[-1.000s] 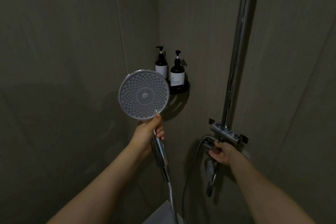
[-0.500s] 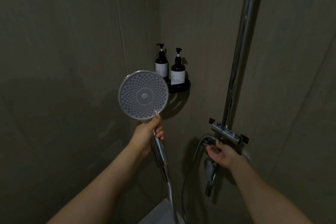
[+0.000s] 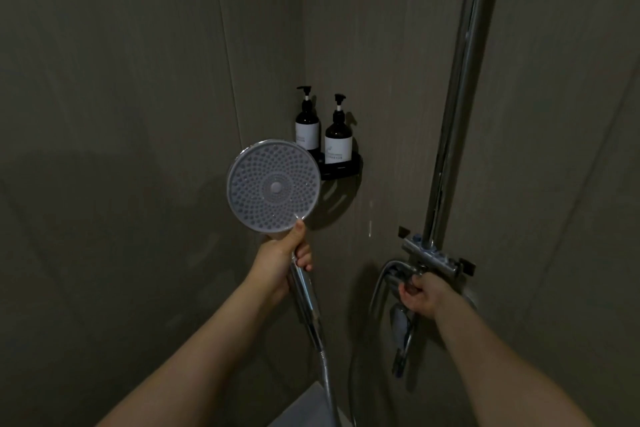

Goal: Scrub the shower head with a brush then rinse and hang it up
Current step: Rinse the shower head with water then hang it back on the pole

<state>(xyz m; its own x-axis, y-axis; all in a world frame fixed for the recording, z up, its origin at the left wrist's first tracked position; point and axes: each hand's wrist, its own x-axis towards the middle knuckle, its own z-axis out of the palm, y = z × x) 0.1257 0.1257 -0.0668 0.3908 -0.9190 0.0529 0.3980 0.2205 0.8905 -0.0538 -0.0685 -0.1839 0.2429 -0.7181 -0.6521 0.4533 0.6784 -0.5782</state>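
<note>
1. My left hand [image 3: 277, 262] is wrapped round the chrome handle, holding the shower head [image 3: 273, 185] up with its nozzle face turned toward me so I can check it.
2. My right hand [image 3: 420, 293] curls on the tap lever [image 3: 403, 282] under the mixer bar [image 3: 433, 258], ready for the rinse, I reckon.
3. The hose [image 3: 325, 374] hangs slack below, clear of the riser pole [image 3: 457, 114].

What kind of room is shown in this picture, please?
Most likely a shower stall in a bathroom. The left hand holds a round shower head on a metal hose, a chrome riser pipe runs up the wall, and two pump bottles stand on a corner shelf.
</note>
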